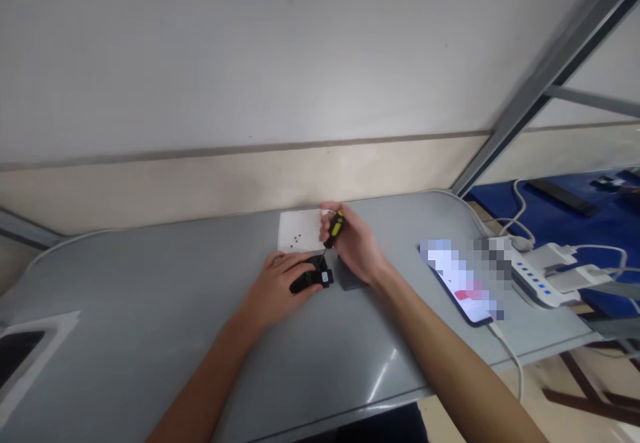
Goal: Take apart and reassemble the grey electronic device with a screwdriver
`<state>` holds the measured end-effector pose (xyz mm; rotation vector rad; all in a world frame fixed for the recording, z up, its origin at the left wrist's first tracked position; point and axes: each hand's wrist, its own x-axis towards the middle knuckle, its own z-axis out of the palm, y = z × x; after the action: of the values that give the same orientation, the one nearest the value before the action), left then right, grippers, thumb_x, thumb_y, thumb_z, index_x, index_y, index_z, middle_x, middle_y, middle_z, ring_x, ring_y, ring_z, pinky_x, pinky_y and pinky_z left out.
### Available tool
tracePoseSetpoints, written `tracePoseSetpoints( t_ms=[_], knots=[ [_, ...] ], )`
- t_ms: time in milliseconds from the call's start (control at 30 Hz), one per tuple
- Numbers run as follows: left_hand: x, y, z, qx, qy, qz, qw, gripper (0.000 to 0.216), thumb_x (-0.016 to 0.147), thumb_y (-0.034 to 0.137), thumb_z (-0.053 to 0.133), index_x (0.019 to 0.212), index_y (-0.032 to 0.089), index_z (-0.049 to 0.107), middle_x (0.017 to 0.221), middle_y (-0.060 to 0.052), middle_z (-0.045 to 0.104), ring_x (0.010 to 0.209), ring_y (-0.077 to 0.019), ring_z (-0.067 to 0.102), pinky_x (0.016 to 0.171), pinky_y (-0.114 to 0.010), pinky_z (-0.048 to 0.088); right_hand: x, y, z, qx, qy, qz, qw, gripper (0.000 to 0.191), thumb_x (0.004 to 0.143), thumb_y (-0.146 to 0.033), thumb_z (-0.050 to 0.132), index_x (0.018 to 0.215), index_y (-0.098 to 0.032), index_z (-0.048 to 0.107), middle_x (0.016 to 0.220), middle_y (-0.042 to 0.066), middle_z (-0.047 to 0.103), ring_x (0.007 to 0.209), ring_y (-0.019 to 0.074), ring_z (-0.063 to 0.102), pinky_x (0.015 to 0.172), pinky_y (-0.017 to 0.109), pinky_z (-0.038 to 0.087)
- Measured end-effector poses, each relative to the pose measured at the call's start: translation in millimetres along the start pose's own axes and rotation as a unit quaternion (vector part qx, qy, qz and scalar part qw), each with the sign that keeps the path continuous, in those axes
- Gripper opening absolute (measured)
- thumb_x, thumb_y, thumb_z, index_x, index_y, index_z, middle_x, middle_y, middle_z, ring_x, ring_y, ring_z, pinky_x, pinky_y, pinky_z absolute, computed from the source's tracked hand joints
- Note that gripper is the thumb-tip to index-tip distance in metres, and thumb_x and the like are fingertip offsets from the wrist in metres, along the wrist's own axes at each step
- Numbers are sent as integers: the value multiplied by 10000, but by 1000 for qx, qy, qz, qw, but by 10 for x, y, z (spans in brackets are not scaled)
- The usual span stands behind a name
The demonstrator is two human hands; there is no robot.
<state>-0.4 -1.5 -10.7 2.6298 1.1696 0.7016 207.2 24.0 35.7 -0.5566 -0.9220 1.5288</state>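
Observation:
My left hand (287, 283) is closed around a small black device (311, 279), steadying it on the grey table. The device has a white label near its right end; its kind I cannot make out. In my right hand (353, 239) is a screwdriver (336, 228) with a black and yellow handle, tilted with its thin shaft pointing down at the device. Just behind the hands lies a white sheet of paper (287, 231) with several tiny dark pieces (296, 239) on it. A dark grey flat object (350, 279) sits partly under my right wrist.
A lit phone (463, 289) on a charging cable lies to the right. Beyond it stands a white power strip (533, 281) with plugs. White paper with a dark item (17, 353) is at the far left. A wall rises behind the table, and a metal post (545, 89) slants at right.

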Motion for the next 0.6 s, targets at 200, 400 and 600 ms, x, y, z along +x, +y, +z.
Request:
tracePoseSetpoints(
  t_ms=[200,400,600],
  knots=[
    [1,-1,4,5,-5,8,1000,189,967,392,703,1107,275,751,1324,-52,733,1200,-263,694,1143,-508,409,-33,9,-17,-44,28,-35,998,405,899,-514,745,807,-248,455,731,-49,516,656,131,527,689,295,432],
    [-8,-6,-6,-3,-12,-3,1000,197,970,404,690,1108,286,767,1332,-54,727,1211,-265,686,1163,-510,408,-72,-53,-36,-258,14,-92,962,372,1016,-588,511,1135,-271,667,836,2,594,761,173,540,754,324,450],
    [-9,-14,-1,4,-17,5,1000,201,972,407,694,1119,287,760,1342,-58,720,1233,-274,672,1155,-514,407,-33,-71,-145,-372,69,-116,918,319,959,-554,634,918,-242,687,815,9,618,669,155,471,649,311,403]
  ],
)
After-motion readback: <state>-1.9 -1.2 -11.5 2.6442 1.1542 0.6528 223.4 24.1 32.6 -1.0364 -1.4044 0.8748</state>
